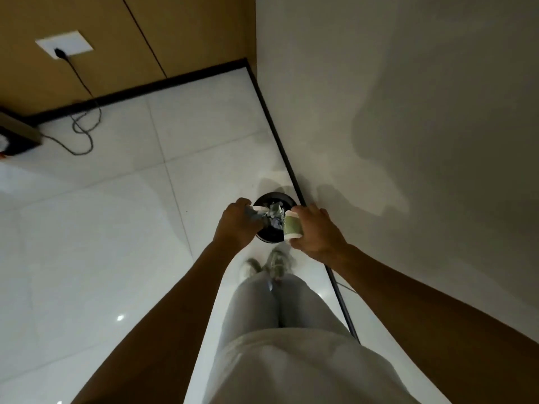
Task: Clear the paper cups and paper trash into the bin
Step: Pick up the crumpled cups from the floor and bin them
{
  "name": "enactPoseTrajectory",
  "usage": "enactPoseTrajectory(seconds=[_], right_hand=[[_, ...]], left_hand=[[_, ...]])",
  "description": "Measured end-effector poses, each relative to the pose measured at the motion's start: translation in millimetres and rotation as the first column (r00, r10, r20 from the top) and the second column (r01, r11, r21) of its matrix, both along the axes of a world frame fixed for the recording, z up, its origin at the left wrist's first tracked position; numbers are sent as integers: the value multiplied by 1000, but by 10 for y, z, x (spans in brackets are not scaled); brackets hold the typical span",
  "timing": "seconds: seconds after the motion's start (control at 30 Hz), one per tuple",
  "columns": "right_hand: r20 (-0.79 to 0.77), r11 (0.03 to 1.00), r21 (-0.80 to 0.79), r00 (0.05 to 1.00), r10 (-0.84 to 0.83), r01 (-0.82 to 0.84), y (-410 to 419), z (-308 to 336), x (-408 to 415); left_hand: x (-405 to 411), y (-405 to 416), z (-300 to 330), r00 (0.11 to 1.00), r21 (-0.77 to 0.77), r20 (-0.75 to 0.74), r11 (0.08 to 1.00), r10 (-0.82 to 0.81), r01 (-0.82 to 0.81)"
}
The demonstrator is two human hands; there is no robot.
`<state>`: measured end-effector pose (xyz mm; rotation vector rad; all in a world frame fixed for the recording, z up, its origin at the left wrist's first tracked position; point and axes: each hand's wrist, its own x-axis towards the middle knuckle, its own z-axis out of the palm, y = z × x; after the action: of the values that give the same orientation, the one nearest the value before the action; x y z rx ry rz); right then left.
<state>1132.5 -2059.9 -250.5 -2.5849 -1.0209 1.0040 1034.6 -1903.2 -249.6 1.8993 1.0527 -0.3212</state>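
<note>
Gripping one paper cup (292, 225) each, both hands (236, 225) over bin (265, 238)

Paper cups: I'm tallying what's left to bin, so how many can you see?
2. A green cup in the right hand and a white-rimmed cup in the left hand, both above the bin. The paper in the bin may hide more.

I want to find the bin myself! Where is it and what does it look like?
Follow the black baseboard along the white wall down toward the person's hands. The bin stands on the tiled floor beside it, under both hands: small, round, black, with crumpled paper inside.
</note>
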Motion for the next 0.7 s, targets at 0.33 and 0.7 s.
enactPoseTrajectory(seconds=[0.33, 0.7], right_hand=[[-34, 991, -110, 997, 69, -72, 448, -1377, 423], [-118, 973, -219, 992, 44, -69, 699, -2421, 606]], left_hand=[[217, 289, -1316, 990, -57, -115, 994, 86, -93], [361, 362, -2164, 988, -90, -155, 996, -1, -13]])
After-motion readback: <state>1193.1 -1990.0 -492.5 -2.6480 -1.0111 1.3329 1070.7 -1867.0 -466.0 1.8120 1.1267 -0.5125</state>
